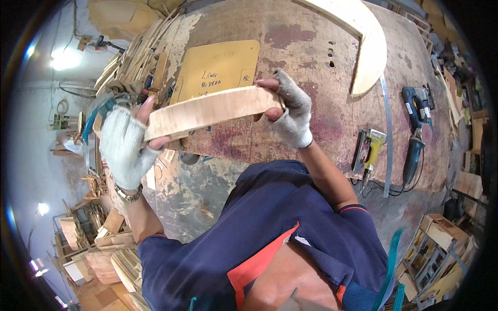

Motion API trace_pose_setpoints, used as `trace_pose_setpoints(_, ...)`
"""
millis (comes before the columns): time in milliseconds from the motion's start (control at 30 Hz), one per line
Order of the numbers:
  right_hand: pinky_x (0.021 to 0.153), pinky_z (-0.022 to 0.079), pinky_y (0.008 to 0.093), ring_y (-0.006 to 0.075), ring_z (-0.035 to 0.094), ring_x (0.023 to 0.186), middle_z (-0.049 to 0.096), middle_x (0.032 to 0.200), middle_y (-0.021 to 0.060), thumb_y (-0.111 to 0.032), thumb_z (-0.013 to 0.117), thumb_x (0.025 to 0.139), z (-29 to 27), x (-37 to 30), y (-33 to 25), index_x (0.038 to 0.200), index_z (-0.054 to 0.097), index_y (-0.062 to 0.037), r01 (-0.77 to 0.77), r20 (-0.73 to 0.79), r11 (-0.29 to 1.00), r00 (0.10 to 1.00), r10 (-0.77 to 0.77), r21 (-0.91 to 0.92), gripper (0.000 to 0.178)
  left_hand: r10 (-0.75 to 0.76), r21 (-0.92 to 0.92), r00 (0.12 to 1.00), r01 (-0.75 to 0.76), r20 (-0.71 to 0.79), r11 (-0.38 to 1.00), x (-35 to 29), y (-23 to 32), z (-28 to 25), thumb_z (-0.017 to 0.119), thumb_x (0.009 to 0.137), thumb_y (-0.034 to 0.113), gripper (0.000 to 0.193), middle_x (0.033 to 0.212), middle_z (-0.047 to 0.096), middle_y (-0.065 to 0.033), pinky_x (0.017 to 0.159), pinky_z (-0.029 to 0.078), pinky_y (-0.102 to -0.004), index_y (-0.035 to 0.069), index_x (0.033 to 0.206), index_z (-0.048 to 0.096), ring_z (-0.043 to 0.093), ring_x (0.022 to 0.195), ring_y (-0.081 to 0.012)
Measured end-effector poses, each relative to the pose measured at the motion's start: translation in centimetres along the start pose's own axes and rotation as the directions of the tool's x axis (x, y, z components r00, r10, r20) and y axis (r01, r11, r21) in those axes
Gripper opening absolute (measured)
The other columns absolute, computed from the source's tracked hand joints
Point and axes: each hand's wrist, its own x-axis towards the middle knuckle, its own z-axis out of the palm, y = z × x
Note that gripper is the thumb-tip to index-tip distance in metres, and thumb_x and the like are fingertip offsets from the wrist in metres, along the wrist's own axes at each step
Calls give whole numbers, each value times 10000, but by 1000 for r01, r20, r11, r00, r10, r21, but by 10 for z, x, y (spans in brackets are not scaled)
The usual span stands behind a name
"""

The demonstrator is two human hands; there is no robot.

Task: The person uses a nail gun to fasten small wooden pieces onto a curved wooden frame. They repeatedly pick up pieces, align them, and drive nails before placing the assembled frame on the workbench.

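I hold a curved strip of pale wood (pixel 212 110) up in front of me, above a worn reddish-brown workbench (pixel 311 57). My left hand (pixel 127 142), in a white fingerless glove, grips the strip's left end. My right hand (pixel 290 109), in a grey fingerless glove, pinches its right end between thumb and fingers. The strip arcs slightly upward between the two hands. Behind it on the bench lies a flat yellowish board template (pixel 218 65) with handwriting on it.
A large curved pale wood piece (pixel 371 44) lies at the bench's far right. A metal ruler (pixel 388 135), a yellow nail gun (pixel 369 150) and dark power tools (pixel 416 106) sit along the right. Wood offcuts (pixel 137 59) pile at the left; crates (pixel 438 241) stand lower right.
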Motion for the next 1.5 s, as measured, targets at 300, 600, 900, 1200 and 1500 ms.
trace_pose_setpoints(300, 599, 607, 368, 272, 717, 852, 633, 1176, 182, -527, 741, 929, -14, -13, 7, 1318, 548, 101, -61, -58, 997, 997, 58, -48, 763, -359, -178, 926, 375, 119, 910, -37, -33, -14, 908, 576, 565, 922, 996, 667, -115, 840, 512, -410, 74, 1322, 676, 641, 936, -322)
trace_pose_setpoints(600, 586, 622, 372, 266, 710, 851, 615, 1111, 151, -594, 768, 879, -7, -17, 8, 1276, 565, 88, -31, -144, 997, 989, 20, -77, 815, -179, -49, 984, 179, 13, 983, -69, -80, -24, 827, 653, 583, 735, 827, 427, -87, 716, 432, -394, 76, 1178, 736, 509, 806, -278)
trace_pose_setpoints(900, 572, 626, 354, 264, 717, 829, 586, 1146, 147, -569, 760, 897, -4, -26, 2, 1275, 555, 97, -11, -124, 994, 992, -3, -112, 793, -253, -50, 960, 261, 123, 964, -80, -88, -8, 498, 950, 689, 771, 1209, 625, -185, 961, 455, -439, 33, 1301, 701, 596, 1079, -361)
trace_pose_setpoints(1200, 609, 627, 365, 265, 714, 848, 612, 1149, 171, -527, 785, 892, 11, -32, -4, 1290, 550, 100, -113, -144, 993, 984, 108, -26, 780, -416, -215, 903, 430, 109, 877, -88, -79, 3, 497, 992, 584, 693, 1197, 600, -183, 1020, 426, -446, 26, 1369, 657, 575, 1135, -358)
trace_pose_setpoints(1500, 655, 627, 328, 243, 705, 916, 586, 1133, 125, -417, 786, 926, 17, -31, -11, 1292, 574, 108, -74, -92, 997, 993, 72, -17, 674, -191, -170, 977, 205, 94, 964, -23, 0, -20, 619, 957, 450, 580, 1472, 586, -153, 1168, 372, -497, 63, 1388, 644, 524, 1386, -355)
